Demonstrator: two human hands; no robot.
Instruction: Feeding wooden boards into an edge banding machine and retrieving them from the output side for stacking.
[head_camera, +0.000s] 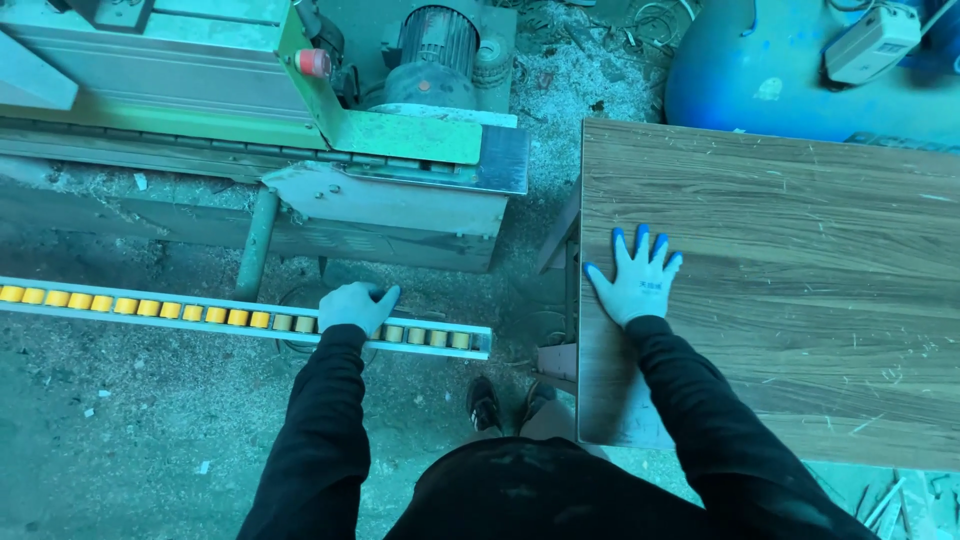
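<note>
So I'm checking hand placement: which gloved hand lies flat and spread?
The right hand, fingers spread flat on the wood-grain board; the left hand curls over the roller rail.

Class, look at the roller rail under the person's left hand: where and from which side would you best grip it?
Probably mid-length, from above. The roller rail is long, narrow and level, so fingers can wrap over its thin side walls, as the left hand does near its free end. The right hand lies flat on the board.

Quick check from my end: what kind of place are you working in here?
Most likely a woodworking shop. A green machine with a motor stands over a sawdust-strewn floor; the left hand rests on a roller rail, the right hand on a wood-grain panel.
</note>
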